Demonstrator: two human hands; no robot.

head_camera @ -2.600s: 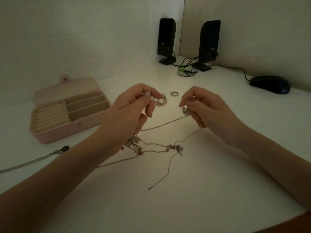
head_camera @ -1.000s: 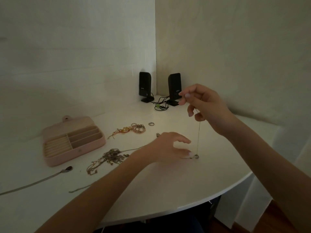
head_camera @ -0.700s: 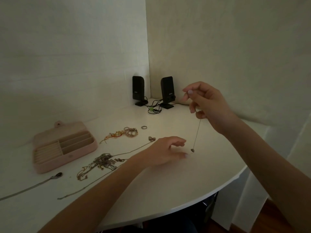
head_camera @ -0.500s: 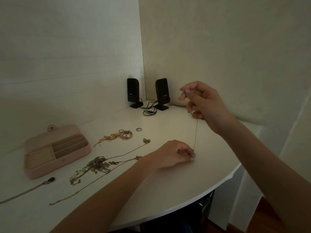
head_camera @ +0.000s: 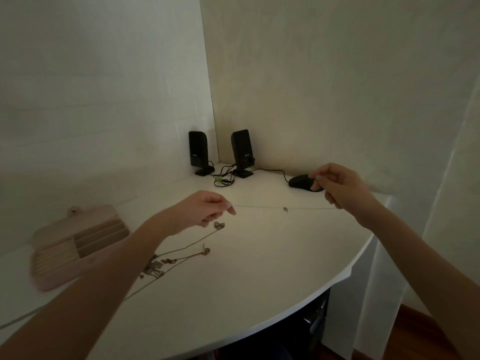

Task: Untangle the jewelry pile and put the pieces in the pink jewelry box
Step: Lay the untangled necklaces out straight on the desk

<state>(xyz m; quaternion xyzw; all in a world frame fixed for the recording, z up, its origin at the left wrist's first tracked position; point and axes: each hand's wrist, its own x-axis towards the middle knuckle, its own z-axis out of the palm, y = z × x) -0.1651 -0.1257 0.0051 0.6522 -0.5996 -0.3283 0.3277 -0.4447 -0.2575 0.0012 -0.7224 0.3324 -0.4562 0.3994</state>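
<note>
Thin chain [head_camera: 262, 206] stretched taut above the white desk [head_camera: 259, 268], held at both ends, long axis running nearly level from nine o'clock to three o'clock. Left hand [head_camera: 205, 209] at the nine o'clock end, thumb and fingertip pinching the chain tip. Right hand [head_camera: 340, 185] at the three o'clock end, fingers curled, apparently pinching the other end; exact contact too small to make out. Small pendant [head_camera: 285, 209] hanging on the chain, nearer the right hand than the left.

Pink jewelry box [head_camera: 78, 245] lying open at about eight o'clock from the left hand, well apart from the chain, compartments looking bare. Left hand clearly the nearer one to it; right hand farthest off, across the whole length of the chain. Probably the step in hand: chain freed and straightened, ready to carry over. Coming move likely to swing the line toward eight o'clock, left end leading, then gather it to fit a compartment.

Remaining tangle [head_camera: 155, 267] on the desk at six o'clock from the left hand, trailing strands running up toward a small charm [head_camera: 219, 225] just below the fingers. Risk, by judgement: a slack chain dropping back across those strands.

At twelve o'clock, two black speakers [head_camera: 220, 152]; a black mouse [head_camera: 301, 181] just behind the right hand.
</note>
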